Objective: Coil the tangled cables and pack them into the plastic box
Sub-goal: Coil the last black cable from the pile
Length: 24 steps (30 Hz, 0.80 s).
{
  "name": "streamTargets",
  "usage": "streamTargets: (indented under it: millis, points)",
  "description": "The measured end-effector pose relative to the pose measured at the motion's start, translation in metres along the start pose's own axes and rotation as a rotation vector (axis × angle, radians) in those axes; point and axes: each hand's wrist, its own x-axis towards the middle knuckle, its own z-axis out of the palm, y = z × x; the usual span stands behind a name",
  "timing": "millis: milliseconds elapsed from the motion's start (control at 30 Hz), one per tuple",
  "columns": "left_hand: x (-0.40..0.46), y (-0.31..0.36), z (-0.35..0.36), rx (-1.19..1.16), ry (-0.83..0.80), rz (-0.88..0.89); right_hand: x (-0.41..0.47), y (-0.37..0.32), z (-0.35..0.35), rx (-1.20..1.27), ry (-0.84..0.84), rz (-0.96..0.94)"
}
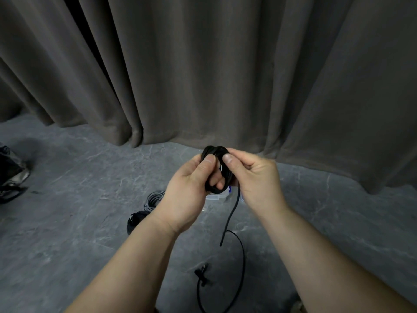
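Black cable (217, 168), wound into a small coil, sits between both hands above the grey floor (67, 199); the left hand (189, 190) and right hand (252, 177) pinch it with thumbs on top, fingers curled around the loops. Its loose tail hangs to the floor; the clear plastic box (220, 196) shows just below, with a grey coil (153, 198) and a black coil (135, 219) beside it.

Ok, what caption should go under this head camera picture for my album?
Both hands, left hand and right hand, wind a black cable into a coil above the plastic box.
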Motion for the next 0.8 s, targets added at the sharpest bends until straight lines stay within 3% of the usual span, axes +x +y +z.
streamTargets:
  millis: [333,467,633,700,800]
  points:
    - [-0.002,0.007,0.000,-0.024,-0.035,-0.102,0.000,-0.001,-0.001,0.017,-0.012,0.051]
    - [0.001,0.012,0.002,-0.089,0.193,-0.052,-0.001,0.000,-0.001,-0.131,-0.090,0.122]
    - [0.011,0.025,-0.017,-0.232,0.523,0.010,-0.002,0.005,-0.010,-0.263,0.010,0.173]
    - [0.013,0.026,-0.021,-0.243,0.594,0.027,-0.003,0.009,-0.014,-0.454,0.017,0.116]
    - [0.014,0.022,-0.020,-0.152,0.621,0.067,-0.008,0.002,-0.006,-0.749,-0.161,0.022]
